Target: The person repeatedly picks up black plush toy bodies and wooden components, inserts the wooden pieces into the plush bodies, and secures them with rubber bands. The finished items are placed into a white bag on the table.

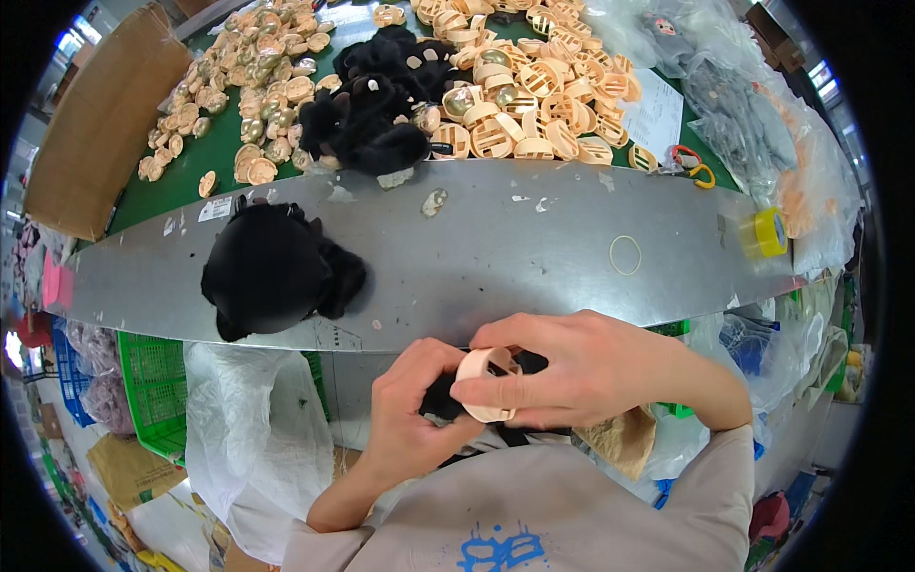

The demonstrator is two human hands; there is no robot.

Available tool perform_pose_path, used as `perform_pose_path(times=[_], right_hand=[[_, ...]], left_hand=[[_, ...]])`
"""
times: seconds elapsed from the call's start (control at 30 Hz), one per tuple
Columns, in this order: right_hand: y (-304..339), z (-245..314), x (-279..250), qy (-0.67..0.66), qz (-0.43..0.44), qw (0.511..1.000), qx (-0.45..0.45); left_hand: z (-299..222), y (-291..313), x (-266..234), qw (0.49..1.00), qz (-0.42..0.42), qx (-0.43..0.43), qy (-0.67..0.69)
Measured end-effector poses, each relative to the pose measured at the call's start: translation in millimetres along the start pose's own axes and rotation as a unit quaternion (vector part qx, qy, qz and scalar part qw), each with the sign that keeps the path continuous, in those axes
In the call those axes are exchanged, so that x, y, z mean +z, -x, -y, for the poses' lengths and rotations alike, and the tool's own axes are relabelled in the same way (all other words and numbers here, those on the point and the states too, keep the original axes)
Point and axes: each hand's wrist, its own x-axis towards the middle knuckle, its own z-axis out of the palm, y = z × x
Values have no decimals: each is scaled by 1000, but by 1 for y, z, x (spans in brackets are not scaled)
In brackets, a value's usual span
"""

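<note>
In front of my chest, my right hand [591, 367] pinches a peach-coloured plastic face shell [474, 363], a rounded piece with an opening in it. My left hand [410, 405] is closed round a black plush piece [438, 398], right against the shell. Most of that plush is hidden behind my fingers. Left of my hands, on the metal worktop, sits a black plush toy [267, 272] with a smooth rounded front. Farther back, several black plush pieces [367, 114] lie heaped by the worktop's far edge.
A large heap of peach plastic shells [534, 81] covers the green surface at the back. Smaller shiny parts [272, 86] lie left of it. Scissors [694, 170], yellow tape [762, 232] and a rubber band [625, 255] are on the right. A green crate [152, 391] stands below left.
</note>
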Motion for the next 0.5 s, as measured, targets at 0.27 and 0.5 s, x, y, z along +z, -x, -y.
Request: perform_pose_path(times=[0.27,0.5], right_hand=[[-39,-10,50,-89,-348,933,29],[-40,-5,65,-207,-374,903,28]], left_hand=[[3,3,24,968,-183,148,-86],[-2,15,20,974,-153,164,-11]])
